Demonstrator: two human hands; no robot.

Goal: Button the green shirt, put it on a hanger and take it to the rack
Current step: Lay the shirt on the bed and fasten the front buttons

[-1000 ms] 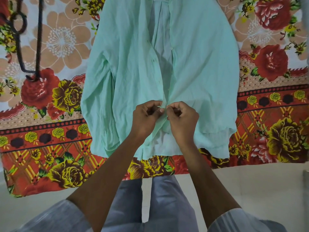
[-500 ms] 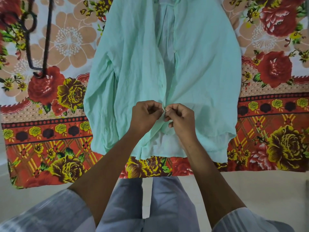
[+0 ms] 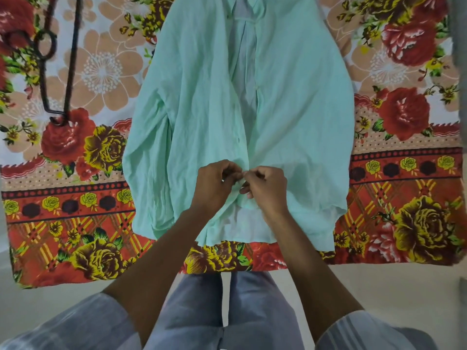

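The pale green shirt [image 3: 202,102] lies face up on a flowered bedsheet [image 3: 404,188], collar away from me, its front gaping open above my hands. My left hand [image 3: 214,185] pinches the left front edge near the hem. My right hand [image 3: 265,188] pinches the right front edge against it, the fingertips of both hands meeting at the placket. The button itself is hidden by my fingers. A dark metal hanger [image 3: 55,64] lies on the sheet at the far left, well apart from the shirt.
The sheet's near edge [image 3: 75,281] hangs just in front of my legs, with pale floor [image 3: 379,286] below. A grey object [image 3: 458,34] shows at the right edge of the view.
Both hands stay pinched together at the same spot low on the placket, with only small finger movements. The view has shifted slightly.
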